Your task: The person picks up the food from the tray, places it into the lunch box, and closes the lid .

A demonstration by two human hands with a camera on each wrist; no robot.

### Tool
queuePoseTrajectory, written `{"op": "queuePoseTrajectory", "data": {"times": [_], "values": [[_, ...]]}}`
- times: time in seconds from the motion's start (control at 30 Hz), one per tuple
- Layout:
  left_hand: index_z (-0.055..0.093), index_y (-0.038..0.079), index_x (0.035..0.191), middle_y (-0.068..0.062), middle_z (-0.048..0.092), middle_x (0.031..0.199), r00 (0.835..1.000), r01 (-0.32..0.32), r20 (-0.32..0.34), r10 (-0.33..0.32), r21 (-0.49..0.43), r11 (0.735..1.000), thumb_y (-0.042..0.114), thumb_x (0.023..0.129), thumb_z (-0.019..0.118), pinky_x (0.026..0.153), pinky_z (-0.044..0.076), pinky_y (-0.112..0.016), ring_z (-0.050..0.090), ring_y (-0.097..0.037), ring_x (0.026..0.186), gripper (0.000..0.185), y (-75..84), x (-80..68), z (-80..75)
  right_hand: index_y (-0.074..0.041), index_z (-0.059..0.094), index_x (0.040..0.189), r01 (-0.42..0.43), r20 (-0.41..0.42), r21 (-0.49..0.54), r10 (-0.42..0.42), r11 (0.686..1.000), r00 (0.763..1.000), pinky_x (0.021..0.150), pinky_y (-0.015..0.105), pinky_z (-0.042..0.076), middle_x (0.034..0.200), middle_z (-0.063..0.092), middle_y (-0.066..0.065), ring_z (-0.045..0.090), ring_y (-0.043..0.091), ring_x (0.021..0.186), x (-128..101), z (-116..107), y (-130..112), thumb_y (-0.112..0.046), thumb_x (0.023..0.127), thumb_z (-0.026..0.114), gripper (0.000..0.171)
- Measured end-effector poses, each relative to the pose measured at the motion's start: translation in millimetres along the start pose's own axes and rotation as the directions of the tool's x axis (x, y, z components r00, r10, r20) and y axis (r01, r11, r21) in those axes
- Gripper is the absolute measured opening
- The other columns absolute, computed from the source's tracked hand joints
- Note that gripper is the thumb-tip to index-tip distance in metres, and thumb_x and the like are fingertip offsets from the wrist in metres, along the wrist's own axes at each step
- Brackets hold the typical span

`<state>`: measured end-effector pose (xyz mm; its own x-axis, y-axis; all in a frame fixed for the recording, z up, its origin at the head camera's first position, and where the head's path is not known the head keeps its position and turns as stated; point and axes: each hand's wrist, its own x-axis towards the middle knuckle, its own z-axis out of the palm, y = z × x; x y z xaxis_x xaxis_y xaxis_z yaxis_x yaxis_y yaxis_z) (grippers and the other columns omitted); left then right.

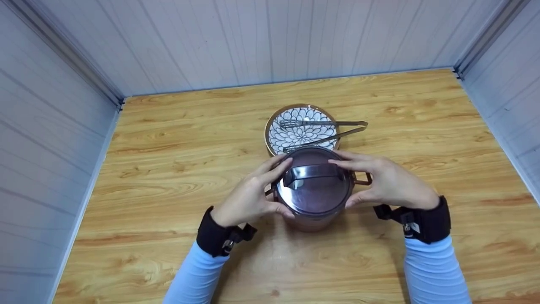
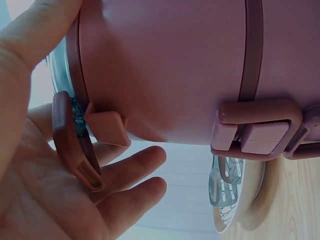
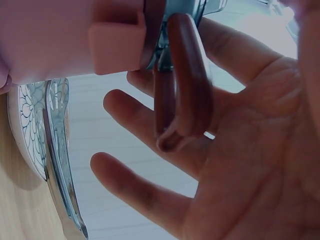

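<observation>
A pink stacked lunch box (image 2: 165,65) with brown bands stands upright in front of me, its shiny lid (image 1: 314,198) topped by an arched handle (image 1: 316,171). From the left my left hand (image 1: 257,192) grips the lid's edge, thumb at the front and fingertips on the top. My right hand (image 1: 375,181) grips the opposite edge the same way. Beside each palm a brown side latch (image 3: 192,85) sticks outward, swung away from its pink catch (image 3: 117,47). Lower down in the left wrist view, another brown latch (image 2: 260,107) lies against the box's side.
Behind the lunch box a brown-rimmed plate (image 1: 268,126) with a petal pattern rests on the wooden table (image 1: 177,169). Metal food tongs (image 1: 350,123) lie across it, their bent end past its right rim. Pale panelled walls (image 1: 253,42) enclose the table at the back and sides.
</observation>
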<state>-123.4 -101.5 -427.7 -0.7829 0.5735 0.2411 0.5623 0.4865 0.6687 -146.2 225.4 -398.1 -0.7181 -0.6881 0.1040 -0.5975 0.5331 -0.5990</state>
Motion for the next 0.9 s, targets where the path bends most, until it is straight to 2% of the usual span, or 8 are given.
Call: {"op": "queuePoseTrajectory", "data": {"times": [0.17, 0.23, 0.37, 0.4, 0.47, 0.5, 0.67, 0.9], "values": [[0.028, 0.01, 0.156, -0.011, 0.025, 0.161, 0.999, 0.04, 0.002, -0.041, 0.055, 0.998, 0.049, 0.068, 0.083, 0.113, 0.032, -0.04, 0.032, -0.028, 0.142, 0.111, 8.9, -2.7, -3.9, -0.018, 0.05, 0.147, 0.003, 0.004, 0.016, -0.003, 1.0, 1.0, 0.103, 0.05, 0.043, 0.154, 0.038, 0.014, 0.044, 0.036, 0.134, -0.8, 0.3, -0.7, -0.043, 0.068, 0.086, 0.09], [0.031, 0.005, 0.154, -0.017, 0.031, 0.156, 0.996, 0.088, -0.027, -0.086, 0.099, 0.991, 0.047, 0.069, 0.083, 0.109, 0.037, -0.038, 0.059, -0.027, 0.12, 0.108, 17.5, -6.8, -8.7, -0.017, 0.049, 0.147, 0.003, 0.008, 0.017, -0.003, 1.0, 1.0, 0.104, 0.05, 0.043, 0.154, 0.038, 0.014, 0.044, 0.036, 0.134, -0.8, 0.2, -1.4, -0.045, 0.069, 0.085, 0.09], [0.045, -0.005, 0.144, -0.024, 0.048, 0.141, 0.977, 0.196, -0.11, -0.183, 0.122, 0.973, 0.045, 0.074, 0.082, 0.104, 0.044, -0.037, 0.068, -0.03, 0.103, 0.093, 35.0, -16.5, -16.6, -0.017, 0.049, 0.147, 0.002, 0.01, 0.008, -0.002, 1.0, 1.0, 0.104, 0.051, 0.042, 0.153, 0.039, 0.016, 0.044, 0.037, 0.134, -0.5, -0.8, -2.9, -0.047, 0.069, 0.084, 0.091], [0.047, -0.006, 0.142, -0.024, 0.05, 0.139, 0.974, 0.21, -0.115, -0.197, 0.114, 0.971, 0.046, 0.077, 0.08, 0.104, 0.044, -0.037, 0.068, -0.03, 0.103, 0.089, 38.2, -18.0, -17.2, -0.017, 0.049, 0.147, 0.001, 0.01, 0.006, -0.001, 1.0, 1.0, 0.104, 0.051, 0.042, 0.153, 0.039, 0.016, 0.044, 0.037, 0.134, -0.5, -1.1, -3.0, -0.047, 0.069, 0.084, 0.091], [0.048, -0.005, 0.142, -0.022, 0.053, 0.138, 0.972, 0.216, -0.112, -0.206, 0.081, 0.973, 0.047, 0.083, 0.075, 0.107, 0.04, -0.038, 0.053, -0.029, 0.127, 0.084, 41.3, -19.1, -15.7, -0.016, 0.049, 0.147, 0.003, 0.013, 0.01, -0.004, 1.0, 1.0, 0.105, 0.051, 0.042, 0.153, 0.04, 0.016, 0.044, 0.037, 0.134, -0.2, -1.8, -3.5, -0.046, 0.069, 0.084, 0.09], [0.047, -0.004, 0.143, -0.02, 0.053, 0.139, 0.974, 0.209, -0.104, -0.202, 0.063, 0.976, 0.047, 0.085, 0.073, 0.109, 0.039, -0.038, 0.05, -0.026, 0.129, 0.082, 41.6, -18.5, -14.0, -0.016, 0.049, 0.147, 0.003, 0.014, 0.011, -0.004, 1.0, 1.0, 0.105, 0.051, 0.042, 0.153, 0.04, 0.016, 0.044, 0.036, 0.134, -0.2, -2.0, -3.6, -0.045, 0.07, 0.085, 0.09], [0.043, 0.003, 0.149, -0.007, 0.057, 0.14, 0.979, 0.181, -0.091, -0.181, -0.017, 0.983, 0.048, 0.088, 0.069, 0.11, 0.037, -0.037, 0.052, -0.014, 0.127, 0.079, 39.2, -11.8, -4.4, -0.015, 0.05, 0.146, 0.001, 0.006, -0.003, -0.001, 1.0, 1.0, 0.104, 0.052, 0.042, 0.152, 0.041, 0.016, 0.045, 0.037, 0.133, -0.2, -1.9, -4.9, -0.043, 0.07, 0.085, 0.088], [0.038, 0.002, 0.151, -0.008, 0.059, 0.137, 0.974, 0.195, -0.095, -0.207, -0.12, 0.973, 0.043, 0.087, 0.072, 0.105, 0.042, -0.028, 0.054, -0.01, 0.124, 0.084, 38.4, -11.2, 2.3, -0.011, 0.053, 0.143, 0.003, -0.011, -0.016, -0.003, 1.0, 1.0, 0.103, 0.053, 0.043, 0.149, 0.043, 0.018, 0.048, 0.039, 0.13, 0.6, -0.8, -6.9, -0.043, 0.07, 0.084, 0.086]]}}
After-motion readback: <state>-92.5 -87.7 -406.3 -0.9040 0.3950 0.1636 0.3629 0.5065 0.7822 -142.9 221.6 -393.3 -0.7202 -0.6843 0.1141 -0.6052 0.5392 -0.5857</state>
